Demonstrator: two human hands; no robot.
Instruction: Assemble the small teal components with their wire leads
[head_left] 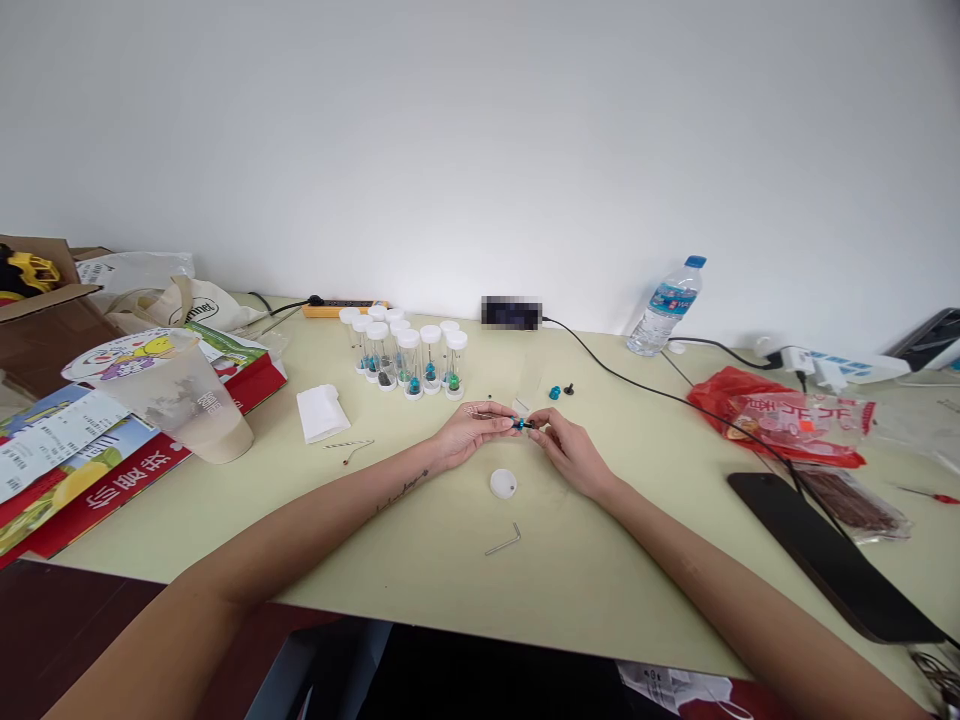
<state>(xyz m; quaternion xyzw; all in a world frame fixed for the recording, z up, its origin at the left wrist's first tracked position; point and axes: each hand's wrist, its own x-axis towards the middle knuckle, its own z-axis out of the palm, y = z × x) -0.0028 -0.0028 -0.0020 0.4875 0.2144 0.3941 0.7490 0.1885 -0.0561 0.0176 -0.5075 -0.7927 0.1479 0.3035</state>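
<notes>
Between the fingertips of both hands is a small blue metal part [520, 424] with a black piece at its right end; its exact kind is too small to make out. My left hand [474, 430] pinches the blue end. Closed on the black end is my right hand [566, 447]. Just below them a white round cap [503, 484] lies on the table with a tiny dark bit in it. Nearer to me rests an L-shaped hex key [504, 541]. Beyond my right hand sit another blue part [554, 392] and a black screw-like piece [568, 389].
Several clear tubes with white caps [407, 360] stand at the back left, near a folded white paper [322, 413]. A milk-tea cup [202, 405] leans on boxes at left. At right are a water bottle [666, 308], a red plastic bag [780, 415], cables and a black phone-like slab [832, 555].
</notes>
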